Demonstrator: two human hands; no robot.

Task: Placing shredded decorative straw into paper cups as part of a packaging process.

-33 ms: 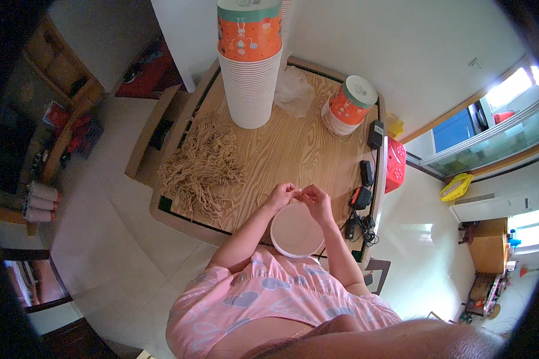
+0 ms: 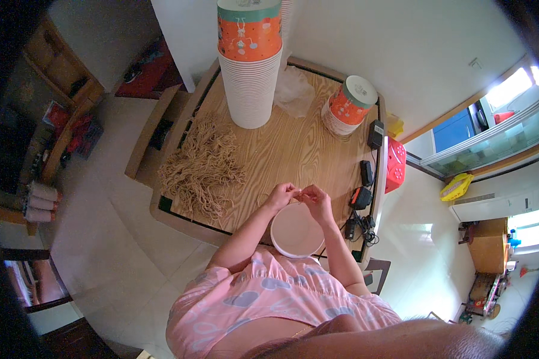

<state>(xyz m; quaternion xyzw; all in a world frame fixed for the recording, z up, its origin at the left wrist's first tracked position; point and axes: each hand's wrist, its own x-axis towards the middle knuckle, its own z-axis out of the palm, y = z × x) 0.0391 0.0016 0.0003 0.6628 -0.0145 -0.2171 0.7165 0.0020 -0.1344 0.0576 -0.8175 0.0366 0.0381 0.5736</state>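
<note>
While we watch the left hand point(image 2: 279, 196) and the right hand point(image 2: 317, 204) meet, everything matches the earlier frame: same pose, same spots, no visible shift. The fingers of both are drawn together in a pinch, tip to tip; what sits between them is too small to tell. Right below them, on the body side, is the white tub point(image 2: 297, 232), mouth up between the forearms, its far rim just beside the fingertips; contact there I can't call.

Now the edges! The counter point(image 2: 281, 157) has its near edge behind the fingers, by the tub. Straight ahead of them there's bare wood, open room up to the crumpled plastic bag point(image 2: 294, 93). Left of the fingers, the tan yarn pile point(image 2: 202, 169) crowds the left edge; ahead and leftward rises the tall cup stack point(image 2: 248, 84). Ahead and rightward, the short cup stack point(image 2: 348, 109); to their right, black adapters point(image 2: 366, 173) and tangled cables point(image 2: 370, 231) line the right edge.
</note>
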